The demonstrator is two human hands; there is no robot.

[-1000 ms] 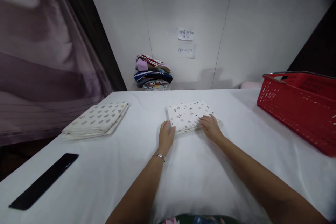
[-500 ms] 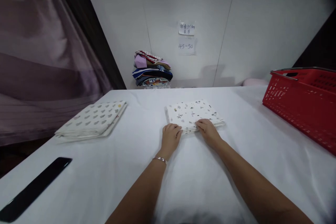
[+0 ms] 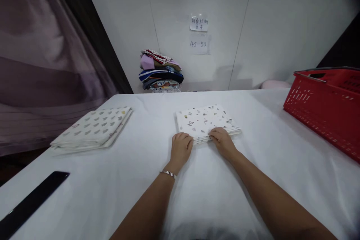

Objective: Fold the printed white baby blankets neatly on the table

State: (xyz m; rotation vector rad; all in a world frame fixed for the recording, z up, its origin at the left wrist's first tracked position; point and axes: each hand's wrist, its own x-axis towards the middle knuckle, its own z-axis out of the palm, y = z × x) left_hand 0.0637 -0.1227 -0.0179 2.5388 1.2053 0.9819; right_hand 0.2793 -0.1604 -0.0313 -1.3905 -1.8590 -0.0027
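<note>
Table [image 3: 129, 187], cloth [image 3: 204, 118], hands [image 3: 181, 148] [image 3: 223, 143] on its near edge

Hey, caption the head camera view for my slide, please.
Left hand and right hand at the near edge of a folded patterned cloth on a white-covered table.

The folded cloth [image 3: 202, 119] is white, with little pictures dotted all over its top. They are mostly gray and brown, and one looks like a starfish. The cloth is folded into a small, flat block with four sides. Along the near edge you can see a few layers, one on top of the other. It lies flat on the white tabletop [image 3: 140, 180], turned a bit, with its near right corner poking out.
</note>
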